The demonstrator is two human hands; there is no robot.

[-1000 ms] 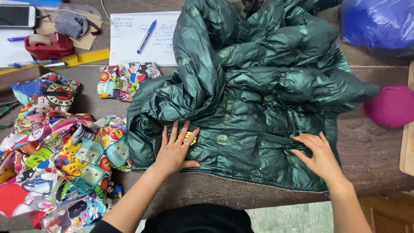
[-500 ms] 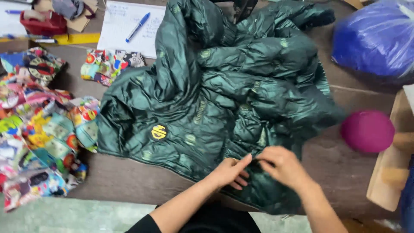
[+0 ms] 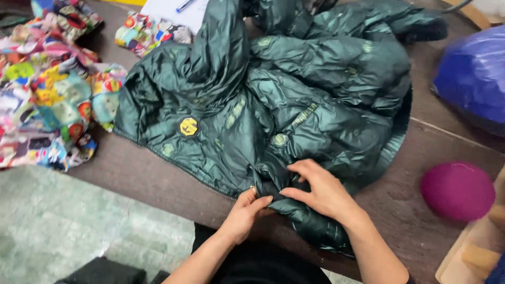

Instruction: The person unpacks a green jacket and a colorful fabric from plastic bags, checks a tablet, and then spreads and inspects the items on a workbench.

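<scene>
Round yellow-and-dark badge label (image 3: 188, 126) on dark green glossy padded jacket (image 3: 315, 94), left of centre. Blue plastic bag package (image 3: 471, 79) at right edge of brown wooden surface (image 3: 421, 142).

A garment workshop: a worn wooden table (image 3: 158, 173) carries a green puffer jacket (image 3: 273, 105) and, at left, colourful printed fabric pieces (image 3: 47, 100).
</scene>
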